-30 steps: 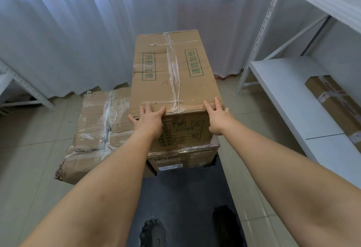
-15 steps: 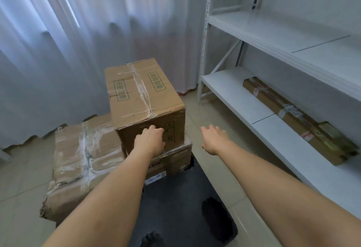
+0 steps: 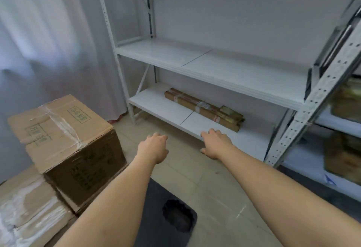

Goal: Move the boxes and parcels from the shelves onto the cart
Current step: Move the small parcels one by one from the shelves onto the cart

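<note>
A taped brown cardboard box (image 3: 62, 135) stands on top of other boxes at the left, over the dark cart deck (image 3: 158, 207). A plastic-wrapped flat box (image 3: 29, 207) lies at the lower left beside it. A long flat parcel (image 3: 203, 108) lies at the back of the lowest white shelf (image 3: 166, 108). My left hand (image 3: 153, 147) hangs open in the air over the floor, apart from the box. My right hand (image 3: 214, 143) is open too, fingers spread, just over the front edge of the lowest shelf, short of the long parcel.
The white metal rack has a bare middle shelf (image 3: 224, 67). A second rack at the right holds several brown boxes (image 3: 345, 155). A pale curtain (image 3: 48, 41) hangs behind the cart. Tiled floor (image 3: 211, 192) lies between cart and rack.
Both hands have let go of the top box and moved right toward the lowest shelf. My view has turned right, from the cart to the rack.
</note>
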